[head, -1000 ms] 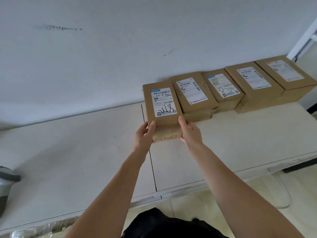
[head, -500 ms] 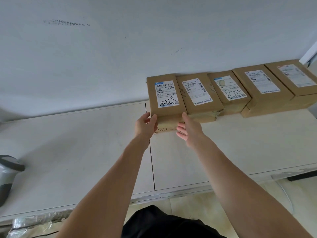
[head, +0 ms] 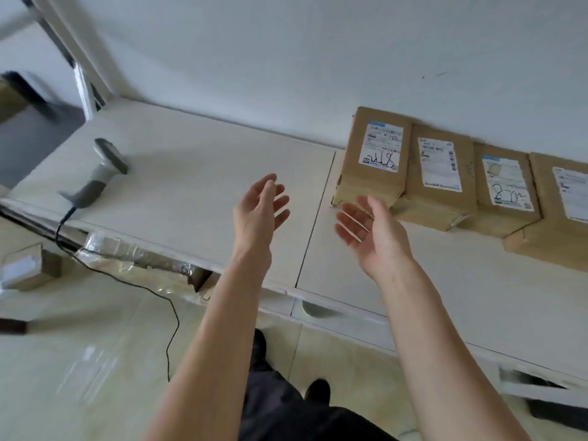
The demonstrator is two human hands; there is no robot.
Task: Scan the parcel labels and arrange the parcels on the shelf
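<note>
White shelf (head: 197,186): labelled parcels (head: 375,160) (print blurred, black scribbles)

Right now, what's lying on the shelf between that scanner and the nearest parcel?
Nothing lies there: in the head view the shelf top is bare between the scanner and the leftmost parcel, apart from a panel seam.

A parcel-handling or mailroom area. Labelled cardboard parcels (head: 375,160) stand in a row along a white shelf (head: 197,173) against a plain wall, right of the fingers; a corded barcode scanner (head: 98,173) (handheld type) lies to their left.
</note>
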